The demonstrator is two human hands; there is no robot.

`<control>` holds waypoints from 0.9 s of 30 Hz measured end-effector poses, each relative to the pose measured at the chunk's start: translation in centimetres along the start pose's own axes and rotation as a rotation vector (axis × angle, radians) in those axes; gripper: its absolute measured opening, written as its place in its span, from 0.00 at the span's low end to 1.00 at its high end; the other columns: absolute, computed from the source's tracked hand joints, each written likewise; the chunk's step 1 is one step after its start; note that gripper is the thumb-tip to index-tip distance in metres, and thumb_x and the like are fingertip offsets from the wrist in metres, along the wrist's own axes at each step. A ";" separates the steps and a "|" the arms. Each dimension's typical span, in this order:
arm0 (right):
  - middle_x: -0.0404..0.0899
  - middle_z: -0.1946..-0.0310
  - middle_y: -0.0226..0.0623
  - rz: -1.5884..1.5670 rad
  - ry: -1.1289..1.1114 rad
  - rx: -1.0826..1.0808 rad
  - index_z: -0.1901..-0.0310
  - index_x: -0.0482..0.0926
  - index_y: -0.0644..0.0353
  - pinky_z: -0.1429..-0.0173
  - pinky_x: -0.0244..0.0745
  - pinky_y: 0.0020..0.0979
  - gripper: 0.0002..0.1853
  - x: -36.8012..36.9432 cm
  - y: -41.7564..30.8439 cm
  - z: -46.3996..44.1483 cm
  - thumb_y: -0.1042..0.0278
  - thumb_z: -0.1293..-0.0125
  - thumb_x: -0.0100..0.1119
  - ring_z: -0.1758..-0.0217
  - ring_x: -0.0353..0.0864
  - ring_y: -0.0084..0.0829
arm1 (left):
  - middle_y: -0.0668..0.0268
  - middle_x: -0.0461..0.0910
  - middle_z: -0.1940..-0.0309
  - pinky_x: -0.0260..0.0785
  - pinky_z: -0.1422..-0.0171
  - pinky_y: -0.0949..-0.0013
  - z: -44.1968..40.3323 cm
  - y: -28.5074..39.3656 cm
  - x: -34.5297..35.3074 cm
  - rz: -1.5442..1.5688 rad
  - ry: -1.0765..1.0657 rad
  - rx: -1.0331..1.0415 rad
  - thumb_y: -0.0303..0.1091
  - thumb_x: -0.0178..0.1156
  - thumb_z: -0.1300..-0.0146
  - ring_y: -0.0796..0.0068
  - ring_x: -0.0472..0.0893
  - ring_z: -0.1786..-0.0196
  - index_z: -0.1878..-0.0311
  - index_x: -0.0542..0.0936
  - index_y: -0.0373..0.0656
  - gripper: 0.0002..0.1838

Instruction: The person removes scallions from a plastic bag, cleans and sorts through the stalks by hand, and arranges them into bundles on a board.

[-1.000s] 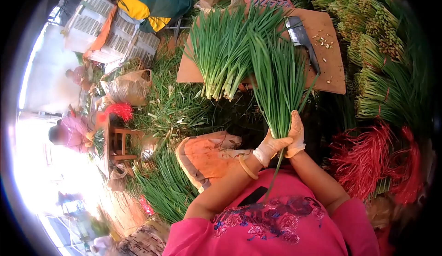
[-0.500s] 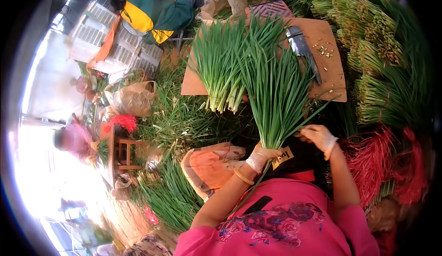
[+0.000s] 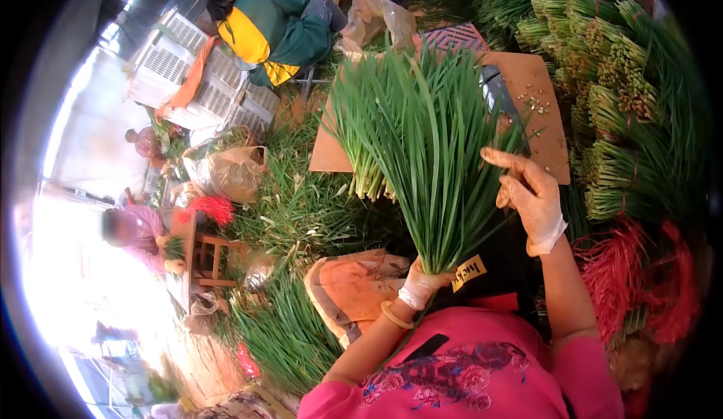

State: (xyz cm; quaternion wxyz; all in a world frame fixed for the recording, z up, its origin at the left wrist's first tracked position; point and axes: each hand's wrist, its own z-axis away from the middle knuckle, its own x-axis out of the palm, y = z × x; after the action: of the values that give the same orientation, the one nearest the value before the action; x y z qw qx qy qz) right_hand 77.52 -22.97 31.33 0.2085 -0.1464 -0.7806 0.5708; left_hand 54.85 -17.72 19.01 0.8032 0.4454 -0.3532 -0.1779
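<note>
My left hand (image 3: 428, 282), in a thin glove, is wrapped round the lower end of a bunch of garlic chives (image 3: 437, 185). Their long green leaves fan upward over the near part of a brown board (image 3: 551, 137). My right hand (image 3: 531, 197), gloved too, is raised just right of the leaves, index finger stretched out and the others partly bent, holding nothing. Another pile of chives (image 3: 367, 178) lies on the board with its pale stem ends toward me. A broad-bladed knife (image 3: 498, 91) rests behind the leaves, partly hidden.
Tied bundles of chives (image 3: 610, 103) are stacked at the right, above red ties (image 3: 614, 268). Loose leaves (image 3: 301, 193) cover the ground at left. An orange cloth (image 3: 350, 287) lies by my left arm. Two co-workers, one in a green jacket (image 3: 282, 24), sit farther off, near white crates (image 3: 184, 65).
My right hand has risen from near the base of the bunch to beside its leaves, with the index finger extended. The held chives have shifted, covering more of the knife. The view has tilted slightly.
</note>
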 end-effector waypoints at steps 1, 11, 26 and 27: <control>0.80 0.58 0.36 0.043 0.028 0.003 0.46 0.74 0.66 0.67 0.71 0.20 0.19 0.4 -0.7 -0.9 0.84 0.40 0.47 0.74 0.72 0.16 | 0.68 0.80 0.67 0.70 0.63 0.76 0.3 0.2 0.0 -0.002 -0.010 0.008 0.17 0.65 0.56 0.77 0.78 0.67 0.58 0.77 0.40 0.18; 0.80 0.69 0.35 1.326 -0.342 -0.588 0.46 0.75 0.48 0.65 0.74 0.32 0.16 -1.9 -5.2 -7.4 0.64 0.36 0.51 0.70 0.80 0.35 | 0.69 0.81 0.63 0.71 0.55 0.74 1.8 -0.9 -2.5 -0.046 -0.014 0.009 0.14 0.64 0.54 0.78 0.79 0.61 0.57 0.77 0.42 0.20; 0.80 0.60 0.26 1.347 -0.800 -0.016 0.50 0.76 0.47 0.60 0.75 0.32 0.15 0.7 -3.6 -7.8 0.62 0.39 0.53 0.63 0.82 0.31 | 0.68 0.75 0.77 0.67 0.76 0.75 2.0 0.1 -2.3 -0.020 0.068 0.054 0.11 0.57 0.49 0.78 0.74 0.78 0.66 0.75 0.40 0.12; 0.80 0.61 0.25 1.087 -0.745 0.121 0.51 0.77 0.47 0.59 0.75 0.32 0.14 0.1 -2.8 -7.7 0.62 0.40 0.53 0.63 0.82 0.30 | 0.68 0.75 0.77 0.67 0.75 0.75 2.0 0.3 -2.3 -0.035 0.066 0.059 0.11 0.58 0.49 0.78 0.75 0.78 0.66 0.75 0.40 0.12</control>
State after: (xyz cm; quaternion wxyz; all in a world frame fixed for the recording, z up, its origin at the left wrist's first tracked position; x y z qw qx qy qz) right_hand 81.24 -17.39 36.07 -0.3853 -0.3006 -0.5819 0.6500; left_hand 51.82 -17.42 19.03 0.7978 0.4807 -0.3237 -0.1665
